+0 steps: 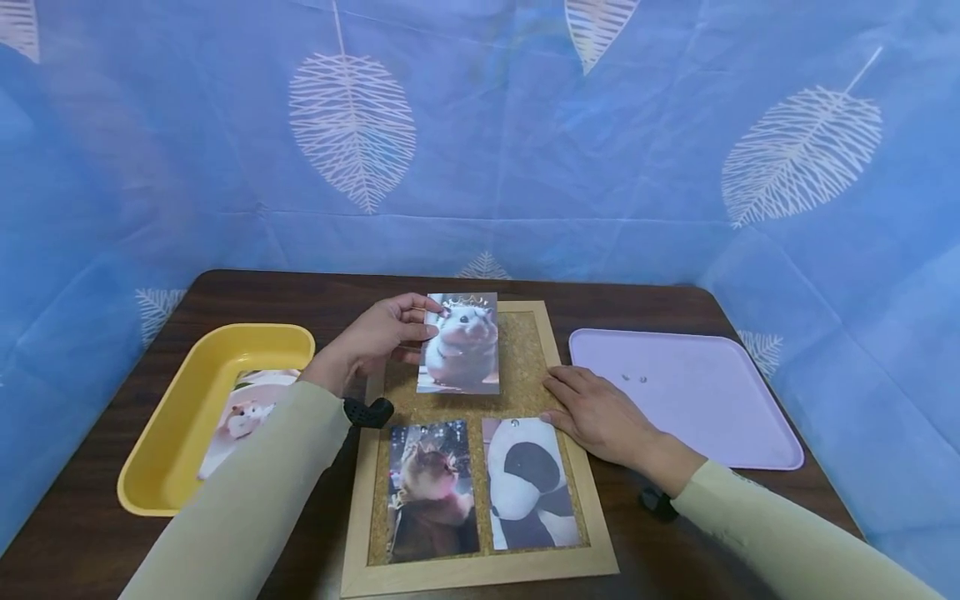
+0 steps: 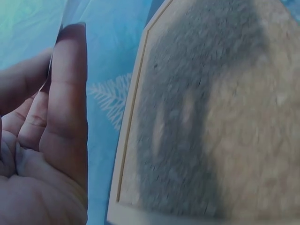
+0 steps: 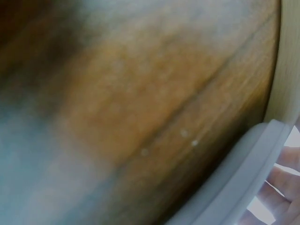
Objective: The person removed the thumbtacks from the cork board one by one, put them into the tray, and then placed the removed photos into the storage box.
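Note:
My left hand (image 1: pixel 375 337) pinches a photo card (image 1: pixel 467 354) of a white hamster wearing a crown, between thumb and fingers at its left edge. The card hangs over the upper half of a wood-framed cork board (image 1: pixel 522 358). In the left wrist view, the card is a thin edge between the fingers (image 2: pixel 68 89), and a hand shadow falls on the cork. My right hand (image 1: pixel 603 417) rests on the board's right frame, fingers extended. Two photos are fixed on the lower half: a brown furry animal (image 1: pixel 433 492) and a black-and-white plush-like figure (image 1: pixel 528 479).
A yellow tray (image 1: pixel 142 467) at left holds another hamster photo (image 1: pixel 243 417). At right lies a flat lavender tray (image 1: pixel 712 400) with a couple of small pins (image 1: pixel 642 379). The dark wooden table (image 1: pixel 637 302) ends at a blue leaf-patterned cloth (image 1: pixel 525 167) behind.

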